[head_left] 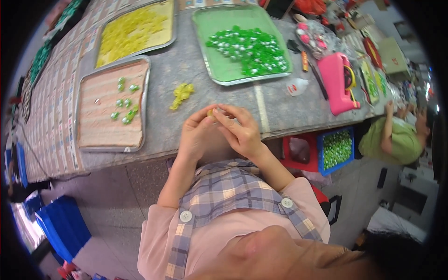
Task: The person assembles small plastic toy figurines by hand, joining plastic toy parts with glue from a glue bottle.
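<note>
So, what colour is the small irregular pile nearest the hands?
The small irregular pile is yellow, seen best in head view.

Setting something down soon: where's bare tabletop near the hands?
Bare: either side of the loose yellow pieces, toward the peach tray and the green tray; also between right hand and white item. Crowded: at right, around the pink container.

No lettering can be read with certainty. Small reddish marks on a white bottle point(297, 87) are too tiny to make out; an orange stick point(304, 61) beside it bears blurred dark markings. Repeated printed patches run across the striped covering point(56, 112) at the counter's point(168, 128) left, and a pale box point(393, 56) shows an illegible red mark
</note>
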Demonstrator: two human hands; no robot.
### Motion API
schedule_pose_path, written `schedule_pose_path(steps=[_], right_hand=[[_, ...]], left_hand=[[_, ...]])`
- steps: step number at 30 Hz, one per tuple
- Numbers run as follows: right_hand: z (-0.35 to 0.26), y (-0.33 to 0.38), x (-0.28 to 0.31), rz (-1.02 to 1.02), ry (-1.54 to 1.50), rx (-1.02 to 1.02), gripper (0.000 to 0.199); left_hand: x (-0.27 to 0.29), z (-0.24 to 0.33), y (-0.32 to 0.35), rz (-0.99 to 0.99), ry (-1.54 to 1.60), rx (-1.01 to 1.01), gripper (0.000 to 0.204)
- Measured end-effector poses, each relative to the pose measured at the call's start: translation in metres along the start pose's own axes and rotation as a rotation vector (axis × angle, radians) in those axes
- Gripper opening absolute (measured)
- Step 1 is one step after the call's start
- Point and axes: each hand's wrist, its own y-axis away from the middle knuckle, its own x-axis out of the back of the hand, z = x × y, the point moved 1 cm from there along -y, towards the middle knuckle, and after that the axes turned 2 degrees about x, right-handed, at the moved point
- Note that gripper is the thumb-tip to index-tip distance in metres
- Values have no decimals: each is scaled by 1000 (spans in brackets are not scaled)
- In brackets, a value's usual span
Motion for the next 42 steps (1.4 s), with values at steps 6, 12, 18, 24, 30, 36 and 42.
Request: schedule_pose_path(steps=[6, 12, 18, 24, 30, 36, 42], right_hand=[[53, 17, 55, 686, 182, -323, 21], [113, 24, 95, 660, 283, -501, 31], [113, 26, 79, 359, -24, -808, 34], [50, 2, 61, 536, -447, -478, 34], [29, 7, 59, 542, -540, -386, 42], [4, -4, 48, 501, -569, -371, 40], [3, -4, 40, 471, -489, -136, 38]], left_hand=[[17, 9, -1, 19, 81, -111, 30], [15, 7, -2, -6, 189, -98, 32], [4, 4, 0, 17, 159, -39, 34], [2, 4, 0, -9, 210, 9, 43], [5, 1, 0, -36, 257, 5, 38], [9, 1, 2, -154, 326, 7, 32], [10, -1, 3, -169, 311, 5, 33]])
